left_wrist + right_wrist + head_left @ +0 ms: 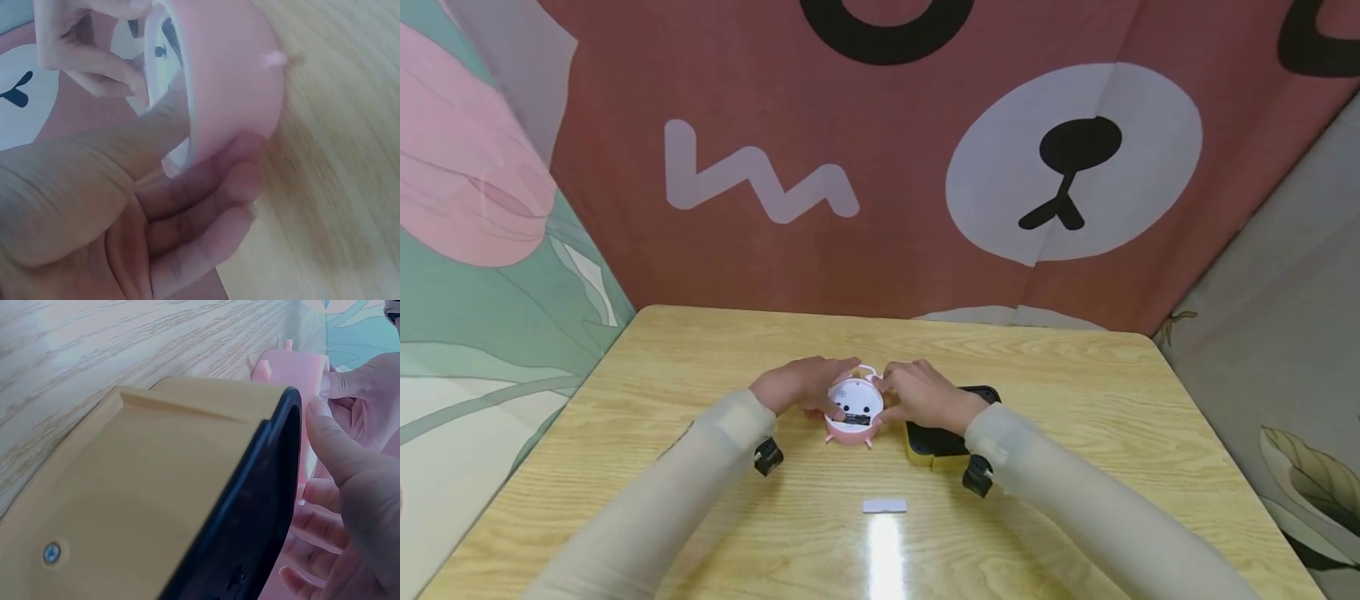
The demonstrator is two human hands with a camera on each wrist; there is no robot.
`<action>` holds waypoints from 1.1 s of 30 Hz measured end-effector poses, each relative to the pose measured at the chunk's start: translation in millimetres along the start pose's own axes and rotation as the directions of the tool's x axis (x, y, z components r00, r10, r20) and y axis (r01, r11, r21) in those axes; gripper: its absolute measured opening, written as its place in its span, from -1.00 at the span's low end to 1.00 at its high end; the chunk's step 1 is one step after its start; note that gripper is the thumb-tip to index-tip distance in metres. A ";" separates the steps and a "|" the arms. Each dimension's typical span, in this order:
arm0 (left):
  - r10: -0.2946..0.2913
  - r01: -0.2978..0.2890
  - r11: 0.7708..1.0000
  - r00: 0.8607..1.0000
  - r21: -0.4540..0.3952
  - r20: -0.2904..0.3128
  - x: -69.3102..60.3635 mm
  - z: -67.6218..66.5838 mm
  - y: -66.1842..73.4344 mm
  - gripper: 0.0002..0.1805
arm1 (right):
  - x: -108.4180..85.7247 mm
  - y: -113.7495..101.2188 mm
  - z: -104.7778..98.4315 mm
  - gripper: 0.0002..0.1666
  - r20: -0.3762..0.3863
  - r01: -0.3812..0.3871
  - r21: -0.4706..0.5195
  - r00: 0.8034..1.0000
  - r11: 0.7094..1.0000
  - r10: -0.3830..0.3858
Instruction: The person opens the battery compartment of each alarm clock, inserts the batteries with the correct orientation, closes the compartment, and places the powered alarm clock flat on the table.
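In the head view, the pink clock (859, 396) is between the left hand (801, 387) and the right hand (928, 396), its white back and dark slot facing the person; the black-and-yellow case (934, 440) sits partly beneath the right hand, and a small white strip (884, 506) lies nearer the person than both hands. The left wrist view shows the left hand gripping the clock, thumb over its back, fingers against its pink side. In the right wrist view, the right hand pinches the clock's opposite edge, with the case just beside that hand.
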State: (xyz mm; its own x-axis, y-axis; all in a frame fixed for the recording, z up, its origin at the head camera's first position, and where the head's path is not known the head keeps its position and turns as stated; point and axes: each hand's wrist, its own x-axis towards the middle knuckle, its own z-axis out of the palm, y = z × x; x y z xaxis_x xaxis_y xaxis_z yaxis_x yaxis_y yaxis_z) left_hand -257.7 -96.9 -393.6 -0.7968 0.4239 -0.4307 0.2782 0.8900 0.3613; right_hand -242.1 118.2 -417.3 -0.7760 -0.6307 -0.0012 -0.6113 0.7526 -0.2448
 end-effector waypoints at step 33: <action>-0.167 0.168 0.980 0.986 0.106 -0.015 7.0 10.2 19.3 0.15 | 0.4 -0.5 -0.8 -0.46 0.036 -0.052 0.059 0.998 0.997 0.050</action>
State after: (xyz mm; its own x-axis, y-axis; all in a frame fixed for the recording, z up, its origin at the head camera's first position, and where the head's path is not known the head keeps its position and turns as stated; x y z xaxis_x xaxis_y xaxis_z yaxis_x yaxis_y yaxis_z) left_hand -252.4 -75.0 -398.1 -0.8397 0.2667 -0.4730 0.1959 0.9612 0.1942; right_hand -242.2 117.8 -416.3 -0.7999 -0.5983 -0.0481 -0.5596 0.7723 -0.3007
